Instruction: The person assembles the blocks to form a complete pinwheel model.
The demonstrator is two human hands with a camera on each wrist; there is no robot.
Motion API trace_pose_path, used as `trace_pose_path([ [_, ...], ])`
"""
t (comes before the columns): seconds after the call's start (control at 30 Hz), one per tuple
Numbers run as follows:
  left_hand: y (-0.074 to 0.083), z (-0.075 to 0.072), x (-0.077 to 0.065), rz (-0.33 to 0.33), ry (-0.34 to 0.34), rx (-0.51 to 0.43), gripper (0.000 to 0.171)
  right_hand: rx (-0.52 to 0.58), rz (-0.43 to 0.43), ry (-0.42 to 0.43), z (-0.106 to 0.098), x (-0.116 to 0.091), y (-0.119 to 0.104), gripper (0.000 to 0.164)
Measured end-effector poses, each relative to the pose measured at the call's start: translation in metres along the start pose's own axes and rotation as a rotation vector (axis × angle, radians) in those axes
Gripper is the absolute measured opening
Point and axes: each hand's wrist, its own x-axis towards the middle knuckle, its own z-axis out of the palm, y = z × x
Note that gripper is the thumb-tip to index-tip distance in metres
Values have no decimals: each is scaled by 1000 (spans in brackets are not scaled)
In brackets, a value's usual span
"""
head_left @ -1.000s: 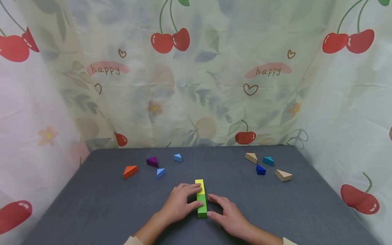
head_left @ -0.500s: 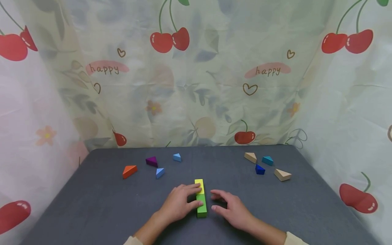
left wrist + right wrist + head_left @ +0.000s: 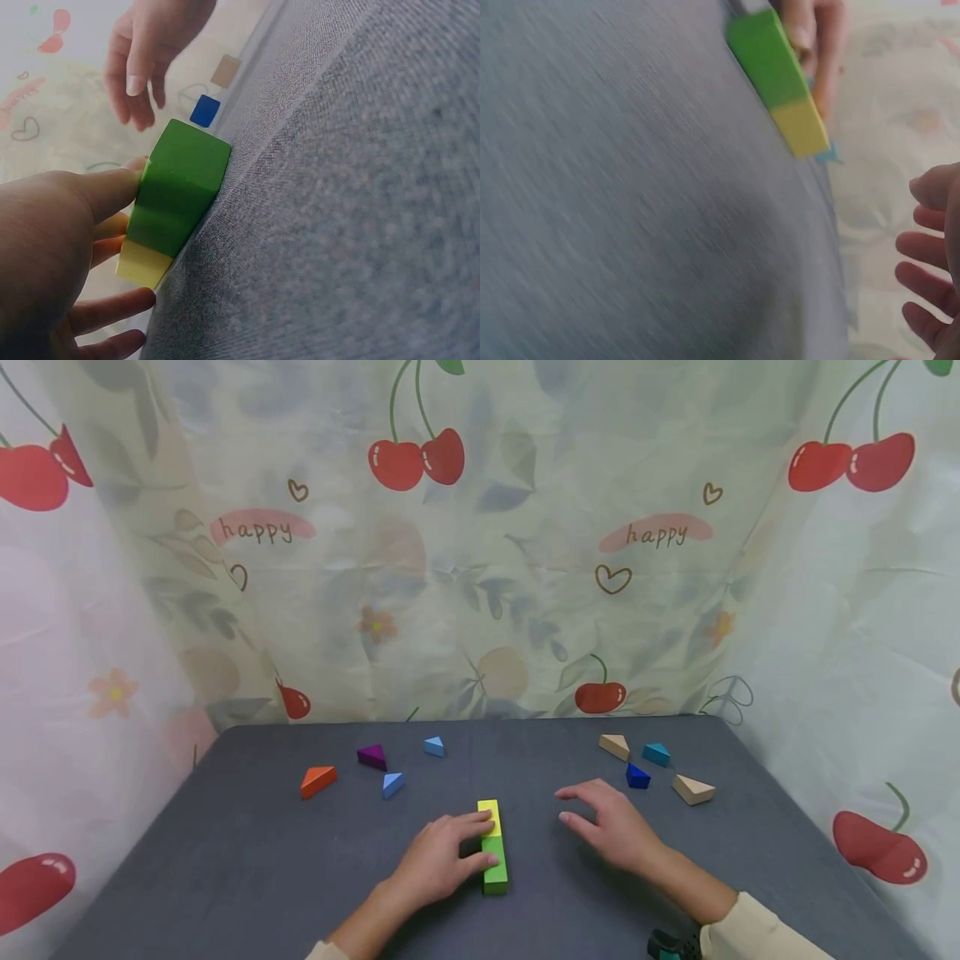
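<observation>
A green block and a yellow block lie end to end on the dark table, forming one straight bar that points away from me. My left hand rests on them from the left, thumb on the green block and a fingertip on the yellow one. In the left wrist view, the left thumb lies along the top edge of the green block. To the right of the bar, my right hand hovers over the table with fingers spread and nothing in them. A dark blue triangular block is the nearest piece beyond it.
Around the dark blue block lie a teal triangular block and two tan ones, the nearer and the farther. Back left are orange, purple and two light blue triangular blocks. A printed curtain surrounds the table.
My right hand has left the bar's side and moved right and away from me, toward the dark blue block. The left hand and the bar stay in place.
</observation>
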Motion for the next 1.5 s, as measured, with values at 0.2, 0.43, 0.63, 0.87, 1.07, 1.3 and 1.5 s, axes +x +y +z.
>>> trace_pose_path([
  [0.2,0,0,0,4,-2,-4,48,-100,-89,154,-15,8,20,25],
  [0.43,-1,1,0,-4,-7,-6,48,-159,-161,305,-19,10,42,27],
  [0.63,-2,1,0,-1,-12,-3,48,-226,-165,380,-18,10,64,29],
  [0.87,-2,0,1,-22,-33,-14,49,-263,-30,322,-19,7,82,33],
  [1.07,-1,0,1,-27,-32,-25,48,-296,133,173,-24,6,95,44],
  [1.3,0,-1,0,-24,-31,-28,48,-333,188,105,-28,5,112,48],
  [1.5,0,-1,0,-36,-39,-35,48,-367,217,70,-30,6,118,48],
])
